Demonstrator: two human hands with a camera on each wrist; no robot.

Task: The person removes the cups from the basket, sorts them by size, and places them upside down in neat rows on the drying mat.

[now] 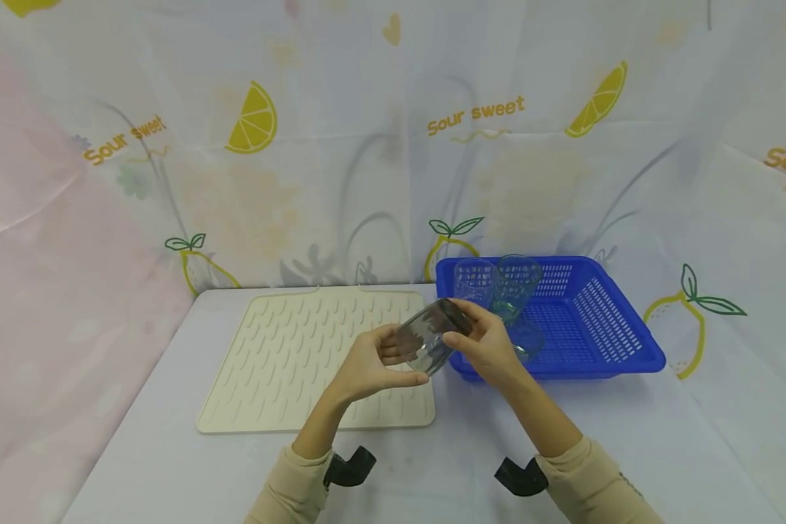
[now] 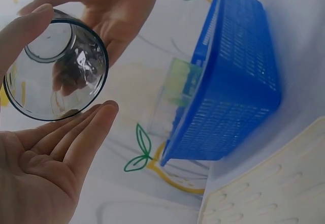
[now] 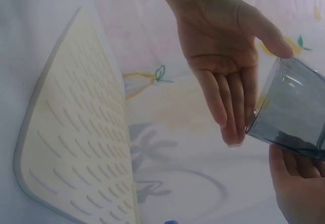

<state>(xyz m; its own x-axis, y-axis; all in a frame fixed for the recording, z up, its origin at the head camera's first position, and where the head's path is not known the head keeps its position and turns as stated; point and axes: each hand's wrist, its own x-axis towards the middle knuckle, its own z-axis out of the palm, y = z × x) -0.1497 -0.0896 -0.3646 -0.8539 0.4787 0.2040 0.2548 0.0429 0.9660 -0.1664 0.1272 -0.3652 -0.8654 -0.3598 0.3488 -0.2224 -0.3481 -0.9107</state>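
A smoky grey drinking glass [image 1: 426,338] is tilted in the air between both hands, its open mouth toward the left hand. My right hand [image 1: 487,346] grips it near its thick base. My left hand [image 1: 376,364] spans the rim, thumb on one side and fairly straight fingertips on the other. In the left wrist view, the glass's round rim [image 2: 96,92] faces the camera, with the left palm [image 2: 40,178] below it. The right wrist view shows the left thumb and fingertips [image 3: 234,138] right at the rim.
A blue perforated basket [image 1: 629,356] stands on the right, holding a clear glass [image 1: 474,280], a greenish glass [image 1: 516,287] and another glass [image 1: 526,340]. On the left lies a cream ridged drying mat [image 1: 282,364]. A lemon-printed cloth [image 1: 340,182] hangs behind the white table [image 1: 432,480].
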